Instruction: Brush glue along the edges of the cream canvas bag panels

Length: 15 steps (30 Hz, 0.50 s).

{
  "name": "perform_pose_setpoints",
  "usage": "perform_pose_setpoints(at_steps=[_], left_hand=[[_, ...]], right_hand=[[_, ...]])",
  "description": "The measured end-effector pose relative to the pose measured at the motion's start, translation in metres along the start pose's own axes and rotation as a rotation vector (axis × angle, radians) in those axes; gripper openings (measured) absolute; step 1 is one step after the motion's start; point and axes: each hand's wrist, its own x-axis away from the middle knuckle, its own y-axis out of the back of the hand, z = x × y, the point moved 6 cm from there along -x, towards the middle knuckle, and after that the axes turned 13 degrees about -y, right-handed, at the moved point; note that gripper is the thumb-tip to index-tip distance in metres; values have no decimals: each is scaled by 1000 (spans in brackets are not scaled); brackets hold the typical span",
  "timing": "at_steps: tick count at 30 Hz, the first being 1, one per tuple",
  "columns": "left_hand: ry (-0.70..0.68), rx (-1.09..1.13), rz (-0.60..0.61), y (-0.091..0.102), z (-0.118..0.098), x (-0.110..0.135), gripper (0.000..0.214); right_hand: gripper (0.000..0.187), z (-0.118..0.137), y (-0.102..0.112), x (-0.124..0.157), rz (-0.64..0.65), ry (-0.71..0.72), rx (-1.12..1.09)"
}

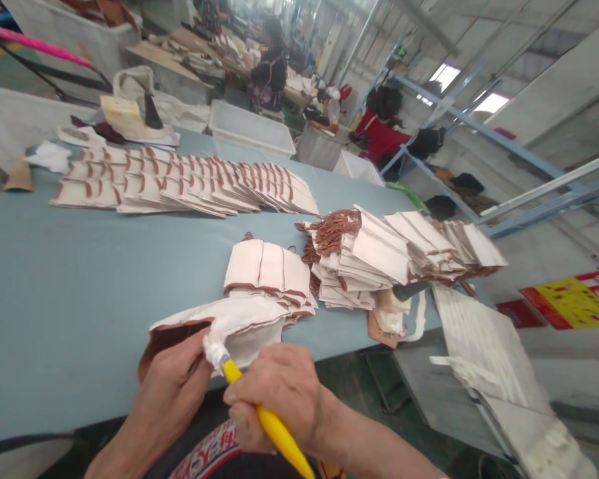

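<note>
My left hand is closed on the edge of a cream piece with a brown inner side, which curls up over the near table edge. It looks like leather or fabric. In my right hand is a yellow-handled brush, slanting up to the left. Its white-coated tip touches the cream piece beside my left fingers. Just beyond lies a small stack of similar cream pieces with brown edges. The palm of my left hand is hidden.
A long row of overlapping cream pieces lies across the blue-grey table. Taller stacks with brown cords stand at right. Beyond the table are white bins and a person. A white-covered board extends at lower right.
</note>
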Motion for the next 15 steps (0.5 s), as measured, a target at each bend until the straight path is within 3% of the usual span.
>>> perform_pose_setpoints(at_steps=[4,8,12,15], left_hand=[[38,-29,-73,3,8,5,30],[130,147,-75,4,10,-4,24],[324,344,-47,7,15,-8,22],[531,548,16,0,24,3,32]], right_hand=[[11,-9,3,-3,-99,-40,-28],[16,-9,-5,-2,26,-53,-62],[29,-30,14,-5,-13,-407,-244],[37,-46,19,-19,72,-480,-347]])
